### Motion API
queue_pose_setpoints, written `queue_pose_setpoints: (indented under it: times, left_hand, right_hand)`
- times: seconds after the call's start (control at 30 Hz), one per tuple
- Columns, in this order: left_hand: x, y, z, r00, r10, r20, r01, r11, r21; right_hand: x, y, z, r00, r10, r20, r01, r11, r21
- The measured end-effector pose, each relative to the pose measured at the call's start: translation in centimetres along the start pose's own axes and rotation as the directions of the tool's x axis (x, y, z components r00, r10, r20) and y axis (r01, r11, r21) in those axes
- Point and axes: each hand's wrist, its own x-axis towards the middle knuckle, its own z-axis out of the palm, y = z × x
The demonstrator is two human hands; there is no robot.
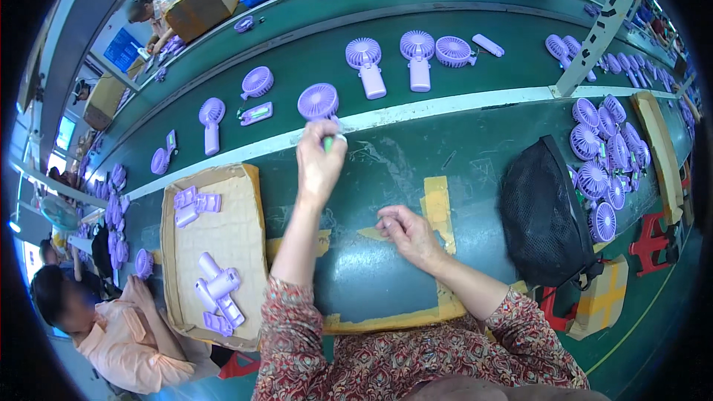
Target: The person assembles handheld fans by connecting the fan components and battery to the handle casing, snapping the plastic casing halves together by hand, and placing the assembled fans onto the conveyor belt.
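Note:
With closed fingers, my left hand [318, 167] grips the lower end of a purple fan head [318, 101] over the white rail at the conveyor's near edge. A small green piece shows between those fingers; its kind is unclear. Lower and to the right, my right hand [411, 236] hovers at the dark green worktable [371, 282], its fingers curled in against the thumb. Whatever it may hold is hidden. To the left, a shallow cardboard tray [256, 252] contains several purple handle casings [217, 282].
Assembled purple handheld fans [418, 59] and loose fan heads lie along the green conveyor [297, 52]. A black mesh bag [546, 215] stands at right, beside piled fan heads [594, 178]. A metal post [601, 22] rises at the rail. A co-worker [134, 334] sits at lower left.

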Motion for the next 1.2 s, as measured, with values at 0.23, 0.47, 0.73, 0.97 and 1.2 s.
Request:
queue_pose_setpoints:
  times: [0.23,0.47,0.73,0.97,1.2]
  left_hand:
    - [-12.5,4.7,-0.2,0.993,-0.010,0.114,0.027,0.989,-0.148]
    - [-16.9,10.6,-5.2,0.793,-0.132,0.595,0.041,0.986,0.163]
    - [-10.3,3.1,-2.7,0.924,-0.261,0.279,0.135,0.906,0.400]
    - [-12.4,1.8,-4.2,0.693,-0.492,0.527,0.602,0.797,-0.046]
    - [-15.4,4.0,-7.1,0.797,-0.411,0.443,0.601,0.467,-0.649]
  right_hand:
    - [-1.4,-1.3,-0.1,0.936,0.224,0.270,-0.344,0.731,0.589]
    - [-6.7,-1.1,0.4,0.870,0.370,0.326,-0.492,0.604,0.627]
    - [-9.8,-1.4,0.9,0.796,0.438,0.418,-0.604,0.619,0.501]
    - [-11.6,-2.0,-0.6,0.825,0.434,0.363,-0.562,0.695,0.447]
    - [-11.8,-2.0,-1.4,0.824,0.451,0.343,-0.553,0.772,0.314]
